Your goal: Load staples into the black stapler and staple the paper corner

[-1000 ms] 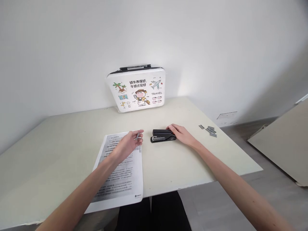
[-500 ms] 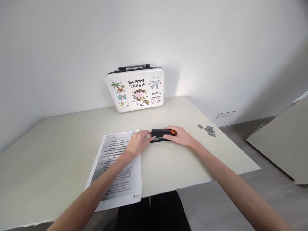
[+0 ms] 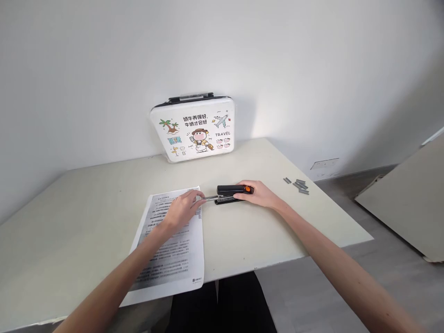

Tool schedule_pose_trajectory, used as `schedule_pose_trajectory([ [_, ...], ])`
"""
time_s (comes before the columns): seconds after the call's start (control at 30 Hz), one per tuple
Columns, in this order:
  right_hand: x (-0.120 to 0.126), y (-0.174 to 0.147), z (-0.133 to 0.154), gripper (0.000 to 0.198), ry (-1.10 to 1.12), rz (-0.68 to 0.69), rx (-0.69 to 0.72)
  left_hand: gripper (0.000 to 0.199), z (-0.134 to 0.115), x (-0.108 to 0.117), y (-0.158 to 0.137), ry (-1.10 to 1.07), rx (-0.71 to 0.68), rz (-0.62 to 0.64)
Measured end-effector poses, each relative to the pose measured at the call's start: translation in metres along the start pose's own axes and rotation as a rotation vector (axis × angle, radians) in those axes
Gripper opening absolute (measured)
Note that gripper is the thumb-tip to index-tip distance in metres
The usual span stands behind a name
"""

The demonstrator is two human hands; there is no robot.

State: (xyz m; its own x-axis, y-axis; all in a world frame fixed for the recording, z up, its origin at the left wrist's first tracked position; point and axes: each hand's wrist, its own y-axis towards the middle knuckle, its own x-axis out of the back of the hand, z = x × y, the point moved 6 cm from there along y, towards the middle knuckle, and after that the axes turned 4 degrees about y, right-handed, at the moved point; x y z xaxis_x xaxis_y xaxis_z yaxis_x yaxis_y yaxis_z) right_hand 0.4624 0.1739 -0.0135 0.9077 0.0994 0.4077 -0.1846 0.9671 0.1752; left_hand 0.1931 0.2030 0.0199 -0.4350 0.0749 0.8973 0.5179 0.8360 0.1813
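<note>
A black stapler [image 3: 229, 190] with an orange button lies on the table, its head pointing left. My right hand [image 3: 256, 193] is closed around its rear end, thumb in front and fingers behind. A thin metal staple tray [image 3: 210, 198] sticks out of the stapler's left end. My left hand [image 3: 183, 206] pinches the outer end of that tray, above the top right part of a printed sheet of paper [image 3: 173, 263]. Whether staples lie in the tray is too small to tell.
Several grey strips of staples [image 3: 301, 186] lie to the right of my right hand. A white case [image 3: 199, 132] with cartoon prints stands against the wall at the back. The table's [image 3: 260, 240] right edge runs diagonally beyond the staples.
My left hand has moved left, drawing the metal tray out of the stapler's left end. My right hand still grips the stapler in nearly the same place.
</note>
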Motion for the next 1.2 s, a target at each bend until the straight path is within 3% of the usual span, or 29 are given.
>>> schedule_pose_trajectory([
  [0.13, 0.000, 0.000, 0.000, 0.034, -0.001, 0.002, 0.005, 0.034, 0.013, 0.007, -0.007, -0.202, 0.168, 0.025],
  [0.27, 0.000, 0.000, 0.000, 0.035, -0.015, -0.001, 0.005, 0.043, 0.022, 0.006, -0.017, -0.758, 0.405, 0.143],
  [0.33, 0.000, 0.000, 0.000, 0.036, -0.016, 0.000, 0.000, 0.038, 0.020, 0.009, -0.020, -1.032, 0.453, 0.181],
  [0.43, -0.001, 0.000, 0.001, 0.036, -0.020, 0.003, -0.007, 0.031, 0.019, 0.014, -0.023, -1.207, 0.457, 0.216],
  [0.6, -0.001, -0.001, 0.001, 0.034, -0.030, 0.003, -0.022, 0.037, 0.013, 0.018, -0.031, -1.193, 0.390, 0.301],
  [0.8, -0.001, 0.000, -0.001, 0.033, -0.024, 0.012, -0.023, 0.046, 0.008, 0.015, -0.034, -1.087, 0.414, 0.343],
  [1.2, -0.001, 0.000, -0.001, 0.033, -0.036, 0.016, -0.021, 0.051, 0.015, 0.009, -0.027, -1.035, 0.444, 0.300],
])
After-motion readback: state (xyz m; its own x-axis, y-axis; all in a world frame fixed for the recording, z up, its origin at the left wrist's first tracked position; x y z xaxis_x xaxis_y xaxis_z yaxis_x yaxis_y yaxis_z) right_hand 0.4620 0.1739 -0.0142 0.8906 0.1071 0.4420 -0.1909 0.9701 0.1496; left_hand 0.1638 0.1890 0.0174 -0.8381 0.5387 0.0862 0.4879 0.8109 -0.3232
